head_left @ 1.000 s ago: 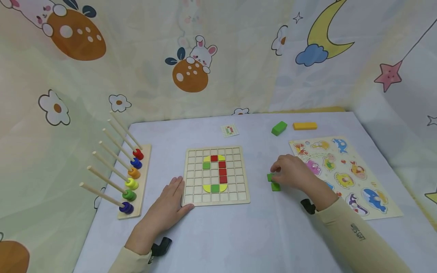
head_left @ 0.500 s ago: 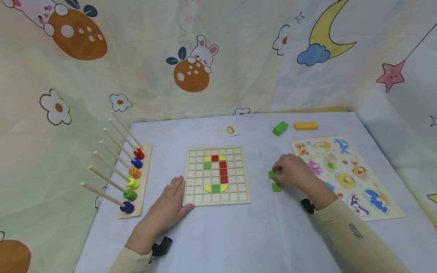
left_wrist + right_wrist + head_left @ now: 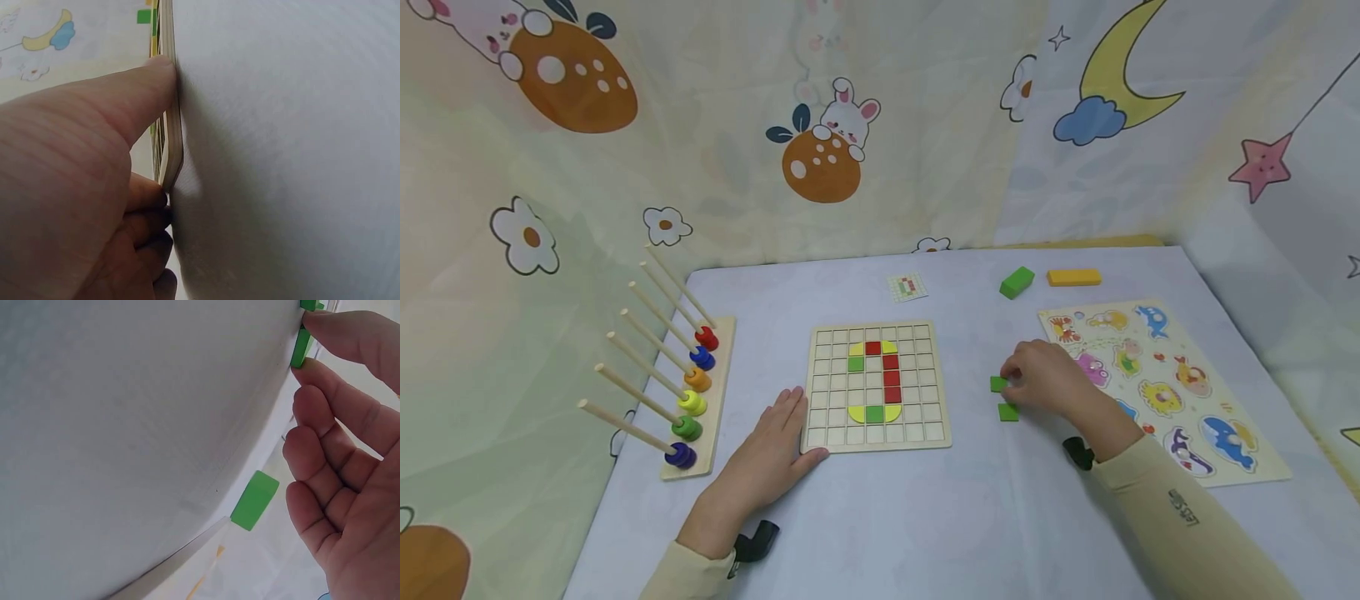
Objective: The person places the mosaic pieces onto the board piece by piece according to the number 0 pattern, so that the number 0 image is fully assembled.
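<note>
We note our right hand point(image 3: 1045, 379) pinching a small green tile point(image 3: 997, 383) flat on the tabletop point(image 3: 925, 517), square with no long axis, right of the grid board point(image 3: 820, 442) our flat, relaxed left hand point(image 3: 767, 462) steadies.

Open worktop point(image 3: 925, 517) stretches across the near side, between the two sleeves. The strip between the grid board point(image 3: 877, 386) and the animal puzzle point(image 3: 1165, 387) is partly taken by the right hand point(image 3: 1045, 379) and two green tiles point(image 3: 1007, 412). On the left, the peg rack point(image 3: 688, 392) slants its rods over the edge; behind, a card point(image 3: 907, 287) and two blocks point(image 3: 1017, 282) lie well apart.
</note>
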A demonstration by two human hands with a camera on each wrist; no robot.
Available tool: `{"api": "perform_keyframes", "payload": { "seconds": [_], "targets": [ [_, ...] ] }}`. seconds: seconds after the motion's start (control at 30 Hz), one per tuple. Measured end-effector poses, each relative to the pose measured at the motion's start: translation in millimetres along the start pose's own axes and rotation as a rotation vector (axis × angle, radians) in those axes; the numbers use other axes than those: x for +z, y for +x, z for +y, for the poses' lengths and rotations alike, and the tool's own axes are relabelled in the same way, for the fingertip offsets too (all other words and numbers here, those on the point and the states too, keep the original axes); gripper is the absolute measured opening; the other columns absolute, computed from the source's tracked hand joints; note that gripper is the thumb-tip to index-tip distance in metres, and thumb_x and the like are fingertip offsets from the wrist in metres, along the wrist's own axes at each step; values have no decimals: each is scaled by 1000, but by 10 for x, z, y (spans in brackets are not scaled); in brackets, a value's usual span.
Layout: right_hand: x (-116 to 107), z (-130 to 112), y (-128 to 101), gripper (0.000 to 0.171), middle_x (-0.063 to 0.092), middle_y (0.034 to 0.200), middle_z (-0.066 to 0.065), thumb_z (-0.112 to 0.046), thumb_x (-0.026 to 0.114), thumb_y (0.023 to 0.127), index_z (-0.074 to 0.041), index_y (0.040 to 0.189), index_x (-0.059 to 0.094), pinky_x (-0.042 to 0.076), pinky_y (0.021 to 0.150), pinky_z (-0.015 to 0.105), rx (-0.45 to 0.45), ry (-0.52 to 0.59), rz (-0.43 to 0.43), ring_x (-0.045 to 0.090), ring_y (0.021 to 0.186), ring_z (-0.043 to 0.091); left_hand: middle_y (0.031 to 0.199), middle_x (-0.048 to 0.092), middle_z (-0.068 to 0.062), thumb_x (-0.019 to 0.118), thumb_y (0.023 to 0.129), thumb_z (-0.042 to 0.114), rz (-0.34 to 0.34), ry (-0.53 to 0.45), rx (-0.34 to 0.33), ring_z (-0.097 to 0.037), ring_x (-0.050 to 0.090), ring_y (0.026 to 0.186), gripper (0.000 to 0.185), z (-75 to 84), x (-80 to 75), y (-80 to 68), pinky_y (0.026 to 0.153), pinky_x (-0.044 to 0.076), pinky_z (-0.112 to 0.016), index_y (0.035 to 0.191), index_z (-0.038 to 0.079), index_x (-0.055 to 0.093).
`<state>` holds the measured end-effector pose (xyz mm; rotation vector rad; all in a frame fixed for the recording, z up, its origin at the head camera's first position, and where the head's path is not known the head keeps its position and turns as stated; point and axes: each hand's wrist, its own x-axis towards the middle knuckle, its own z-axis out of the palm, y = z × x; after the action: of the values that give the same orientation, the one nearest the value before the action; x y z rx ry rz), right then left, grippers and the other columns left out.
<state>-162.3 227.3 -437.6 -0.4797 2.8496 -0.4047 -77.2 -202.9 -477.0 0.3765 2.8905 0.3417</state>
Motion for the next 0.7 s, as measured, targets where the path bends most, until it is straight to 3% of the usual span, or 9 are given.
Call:
{"api": "perform_keyframes", "payload": {
  "seconds": [0.4, 0.7],
  "targets": [
    [-2, -89, 63, 22, 70, 90, 0, -23, 80, 82, -10, 100, 82, 50, 78, 38, -40, -10, 97, 59, 86, 19, 176, 16, -14, 67, 97, 57, -11, -7, -6, -34, 12, 165, 99, 1, -12, -5, 133, 20, -53, 166, 2, 23],
    [25, -252, 176, 22, 71, 91, 1, -23, 81, 82, -11, 100, 83, 51, 85, 44, -77, -32, 93, 61, 88, 21, 177, 13, -13, 67, 97, 58, -32, -10, -18, -32, 10, 165, 100, 4, -9, -2, 133, 20, -52, 167, 4, 21]
  ]
}}
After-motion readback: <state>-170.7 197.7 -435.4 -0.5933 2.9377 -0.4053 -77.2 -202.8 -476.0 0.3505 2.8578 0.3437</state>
